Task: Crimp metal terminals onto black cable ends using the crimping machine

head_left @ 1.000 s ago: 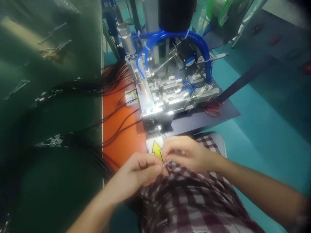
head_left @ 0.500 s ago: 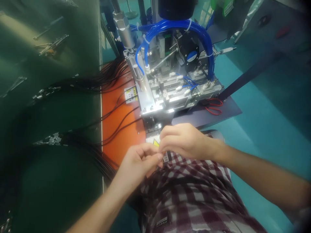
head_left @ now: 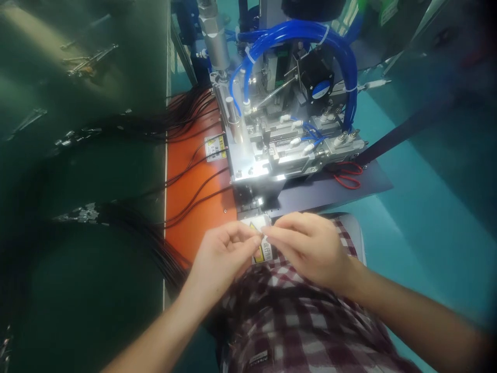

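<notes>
My left hand [head_left: 227, 251] is closed in a pinch, thumb against forefinger, above the front of the machine. From the right, my right hand [head_left: 316, 248] meets it with its fingertips pinched together. Anything between the fingertips is too small to make out. Just beneath them lies a white label plate [head_left: 268, 251] with a yellow warning mark, partly covered by my fingers. Beyond the hands stands a metal machine [head_left: 279, 155] with cylinders and blue air hoses [head_left: 345, 57].
An orange plate [head_left: 194, 197] lies left of the machine, crossed by black cables [head_left: 143, 235]. Bundles with metal ends [head_left: 81, 213] rest on the dark green table [head_left: 97, 290]. A red cord loop [head_left: 349, 178] sits at the right on the dark base [head_left: 310, 197].
My right hand has turned and shifted right and down, its fingertips now pointing toward the left hand's. The left hand stays nearly in place. The view has shifted slightly, so the machine appears further right.
</notes>
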The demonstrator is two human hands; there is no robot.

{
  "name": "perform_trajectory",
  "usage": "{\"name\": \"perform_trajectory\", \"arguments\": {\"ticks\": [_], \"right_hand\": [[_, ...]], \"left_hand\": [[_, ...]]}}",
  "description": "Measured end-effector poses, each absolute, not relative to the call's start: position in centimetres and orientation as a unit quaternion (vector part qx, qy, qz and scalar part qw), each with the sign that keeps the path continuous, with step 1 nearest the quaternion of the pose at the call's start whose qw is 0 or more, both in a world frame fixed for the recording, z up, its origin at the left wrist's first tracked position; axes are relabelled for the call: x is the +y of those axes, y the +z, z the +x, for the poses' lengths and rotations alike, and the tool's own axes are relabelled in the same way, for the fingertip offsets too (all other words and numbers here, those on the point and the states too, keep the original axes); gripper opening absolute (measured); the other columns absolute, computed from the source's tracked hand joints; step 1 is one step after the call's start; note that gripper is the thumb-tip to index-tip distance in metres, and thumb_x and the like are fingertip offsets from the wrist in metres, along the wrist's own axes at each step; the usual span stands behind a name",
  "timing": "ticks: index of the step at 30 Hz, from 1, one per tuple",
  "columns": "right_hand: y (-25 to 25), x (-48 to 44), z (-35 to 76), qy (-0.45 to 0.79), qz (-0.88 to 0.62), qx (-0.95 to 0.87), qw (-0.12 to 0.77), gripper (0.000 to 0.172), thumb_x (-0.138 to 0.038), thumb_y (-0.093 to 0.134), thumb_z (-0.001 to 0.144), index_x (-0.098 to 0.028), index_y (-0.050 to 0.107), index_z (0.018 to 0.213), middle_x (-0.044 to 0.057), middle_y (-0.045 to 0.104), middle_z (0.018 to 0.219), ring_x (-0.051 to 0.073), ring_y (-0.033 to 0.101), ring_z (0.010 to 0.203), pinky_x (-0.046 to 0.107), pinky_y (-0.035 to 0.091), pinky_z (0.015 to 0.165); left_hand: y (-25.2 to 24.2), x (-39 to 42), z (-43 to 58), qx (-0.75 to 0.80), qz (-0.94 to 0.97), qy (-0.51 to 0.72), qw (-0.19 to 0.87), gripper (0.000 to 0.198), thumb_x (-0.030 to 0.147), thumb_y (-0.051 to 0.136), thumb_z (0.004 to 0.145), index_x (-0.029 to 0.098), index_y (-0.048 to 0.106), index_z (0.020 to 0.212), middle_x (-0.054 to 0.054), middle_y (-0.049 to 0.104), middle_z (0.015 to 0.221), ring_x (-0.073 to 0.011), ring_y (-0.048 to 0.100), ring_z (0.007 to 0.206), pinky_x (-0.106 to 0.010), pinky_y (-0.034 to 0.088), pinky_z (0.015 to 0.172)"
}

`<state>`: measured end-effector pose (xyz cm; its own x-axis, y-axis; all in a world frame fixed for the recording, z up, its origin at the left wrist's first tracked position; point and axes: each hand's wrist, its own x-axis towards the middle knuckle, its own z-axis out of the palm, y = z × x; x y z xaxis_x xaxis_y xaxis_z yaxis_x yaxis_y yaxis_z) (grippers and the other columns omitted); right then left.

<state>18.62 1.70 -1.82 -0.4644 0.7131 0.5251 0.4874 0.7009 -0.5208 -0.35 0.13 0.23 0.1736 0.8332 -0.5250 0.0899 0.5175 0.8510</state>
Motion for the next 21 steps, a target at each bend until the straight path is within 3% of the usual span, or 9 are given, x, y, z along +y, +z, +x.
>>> {"name": "perform_trajectory", "arguments": {"ticks": [5,10,14,16,19,21], "right_hand": [[-2.2,1.4,18.7,0.05,-0.35,-0.855,0.38,0.021,-0.009,0.06,0.085,-0.023,0.071,0.096,-0.002,0.073,0.077,0.009,0.058,0.059,0.029,0.031,0.054],[-2.7,1.0,17.8,0.082,-0.373,-0.828,0.411,0.009,-0.012,0.063,0.085,-0.02,0.068,0.087,-0.001,0.074,0.078,0.011,0.063,0.065,0.027,0.035,0.055],[-2.5,-0.2,16.4,0.256,-0.453,-0.728,0.447,0.011,-0.011,0.057,0.086,-0.019,0.061,0.079,0.001,0.066,0.073,0.013,0.06,0.064,0.026,0.044,0.058],[-2.2,-0.9,15.7,0.384,-0.502,-0.632,0.448,0.012,-0.015,0.055,0.087,-0.019,0.058,0.076,0.0,0.06,0.07,0.012,0.055,0.059,0.024,0.043,0.053],[-1.5,-1.5,15.1,0.594,-0.521,-0.479,0.382,0.016,-0.027,0.055,0.089,-0.019,0.053,0.075,-0.007,0.044,0.053,0.008,0.037,0.042,0.02,0.03,0.037],[-1.1,-1.5,15.1,0.687,-0.5,-0.407,0.335,0.018,-0.031,0.055,0.088,-0.02,0.051,0.075,-0.01,0.035,0.047,0.006,0.028,0.037,0.019,0.021,0.034]], "left_hand": [[0.1,0.1,-0.3,0.571,0.392,0.304,0.653,0.023,0.036,0.069,0.08,0.015,0.063,0.074,0.002,0.061,0.058,-0.0025,0.04,0.039,-0.014,0.027,0.038],[-0.4,-0.1,-0.4,0.577,0.393,0.311,0.645,0.022,0.037,0.069,0.08,0.015,0.065,0.078,0.001,0.062,0.062,-0.0029,0.041,0.041,-0.015,0.029,0.039],[-0.3,-0.5,-0.1,0.578,0.371,0.337,0.644,0.02,0.035,0.071,0.079,0.016,0.067,0.08,0.005,0.05,0.052,-0.0034,0.037,0.042,-0.015,0.027,0.04],[-0.2,-0.8,0.1,0.579,0.375,0.365,0.625,0.016,0.032,0.073,0.078,0.017,0.068,0.079,0.004,0.054,0.059,-0.0035,0.039,0.046,-0.015,0.029,0.042],[0.1,-1.3,0.2,0.568,0.393,0.401,0.602,0.009,0.027,0.074,0.078,0.019,0.07,0.08,0.001,0.064,0.076,-0.0039,0.042,0.054,-0.016,0.034,0.047],[0.2,-1.6,0.1,0.557,0.386,0.405,0.613,0.008,0.027,0.073,0.079,0.019,0.071,0.081,0.001,0.065,0.077,-0.0043,0.043,0.055,-0.016,0.034,0.048]]}}
